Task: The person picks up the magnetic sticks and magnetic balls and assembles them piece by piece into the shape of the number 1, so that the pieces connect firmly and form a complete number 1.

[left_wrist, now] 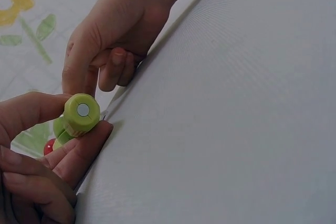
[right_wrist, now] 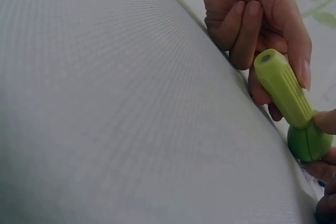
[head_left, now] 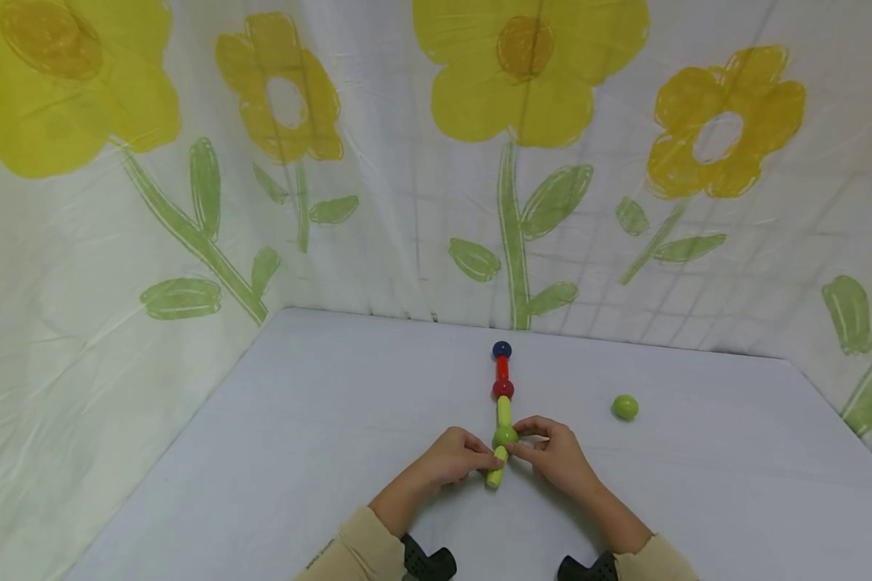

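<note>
My left hand point(head_left: 456, 458) pinches a yellow-green ribbed rod point(head_left: 494, 478) between thumb and fingers. Opposite it, my right hand point(head_left: 558, 458) pinches the green ball point(head_left: 505, 436) at the rod's far end. In the right wrist view, the rod point(right_wrist: 283, 90) touches the ball point(right_wrist: 304, 142); a round grey disc marks its free end. Beyond the ball the chain runs on along the table: another yellow-green rod point(head_left: 505, 411), a red ball point(head_left: 504, 389), a red rod point(head_left: 503, 368) and a dark blue ball point(head_left: 502, 349). The nearest rod slants slightly left of the chain's line.
A loose green ball point(head_left: 626, 407) lies on the white table point(head_left: 320, 403), right of the chain. Behind the table hangs a whitish curtain point(head_left: 407, 242) printed with yellow flowers. Black devices point(head_left: 430, 560) sit at both wrists, by the beige sleeves.
</note>
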